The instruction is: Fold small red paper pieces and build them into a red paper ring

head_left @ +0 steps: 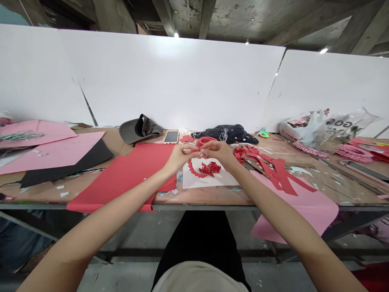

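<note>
My left hand (184, 155) and my right hand (219, 153) meet at the fingertips above a white sheet (194, 183). Both are closed in a pinch, and whatever lies between the fingertips is too small to make out. Under them on the sheet are a pile of small folded red paper pieces (210, 168) and a curved red paper strip (194, 170). Just behind the hands sits a coiled red ring (205, 140). Cut red strips (281, 174) lie to the right, partly over a pink sheet (316, 205).
Large red paper (130, 174) hangs over the front edge at left. A cap (141, 129), a phone (171, 137) and dark cloth (231, 134) lie along the white wall. Pink and black sheets cover the far left; plastic bags (304, 126) stand at right.
</note>
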The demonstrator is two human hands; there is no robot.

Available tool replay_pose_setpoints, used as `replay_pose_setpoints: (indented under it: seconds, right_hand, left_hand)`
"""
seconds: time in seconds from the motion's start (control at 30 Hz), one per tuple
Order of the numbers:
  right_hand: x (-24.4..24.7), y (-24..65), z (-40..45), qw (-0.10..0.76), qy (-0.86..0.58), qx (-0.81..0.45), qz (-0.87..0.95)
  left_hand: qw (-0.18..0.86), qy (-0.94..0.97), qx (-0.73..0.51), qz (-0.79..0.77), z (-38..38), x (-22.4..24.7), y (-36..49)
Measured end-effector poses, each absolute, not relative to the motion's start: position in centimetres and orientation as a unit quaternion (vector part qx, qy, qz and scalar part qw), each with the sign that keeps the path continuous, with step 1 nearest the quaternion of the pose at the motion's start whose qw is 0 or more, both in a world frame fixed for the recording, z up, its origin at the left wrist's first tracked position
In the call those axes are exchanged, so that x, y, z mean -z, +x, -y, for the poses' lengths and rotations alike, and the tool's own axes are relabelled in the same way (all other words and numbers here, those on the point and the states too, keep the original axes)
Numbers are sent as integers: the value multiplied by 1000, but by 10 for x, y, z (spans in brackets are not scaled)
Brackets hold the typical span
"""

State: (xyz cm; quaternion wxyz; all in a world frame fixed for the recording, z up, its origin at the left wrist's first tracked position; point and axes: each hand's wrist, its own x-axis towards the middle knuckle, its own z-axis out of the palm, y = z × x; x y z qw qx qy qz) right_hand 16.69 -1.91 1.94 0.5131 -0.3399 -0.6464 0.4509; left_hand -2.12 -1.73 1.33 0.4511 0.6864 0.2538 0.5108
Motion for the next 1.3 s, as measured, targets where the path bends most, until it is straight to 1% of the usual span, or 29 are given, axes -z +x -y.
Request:
replay_pose_setpoints:
  seconds: [0.17, 0.47, 0.7, 0.83, 0.97, 1.2, 1.3]
  right_hand:
    - [-20, 168, 19, 528, -316, -458, 641]
    - [-17, 168, 14, 523, -270, -457, 666]
    - [-20, 168, 16, 527, -290, -442, 666]
    - [-25, 169, 18, 530, -266, -381, 710]
    - [-27, 171, 19, 544, -238, -293, 749]
    - [-22, 173, 21, 533, -226, -131, 805]
    - [-21, 171, 22, 530, -227, -88, 813]
  left_hand:
    - [477, 667, -511, -256, 20, -17, -21]
    - [452, 666, -535, -257, 19, -17, -20]
    - [447, 674, -533, -247, 25, -21, -19]
    - [446, 674, -533, -251, 27, -21, -19]
    - [481, 661, -511, -264, 29, -23, -19]
    - [544, 625, -498, -256, 25, -21, -19]
    - [552, 621, -498, -247, 23, -17, -18]
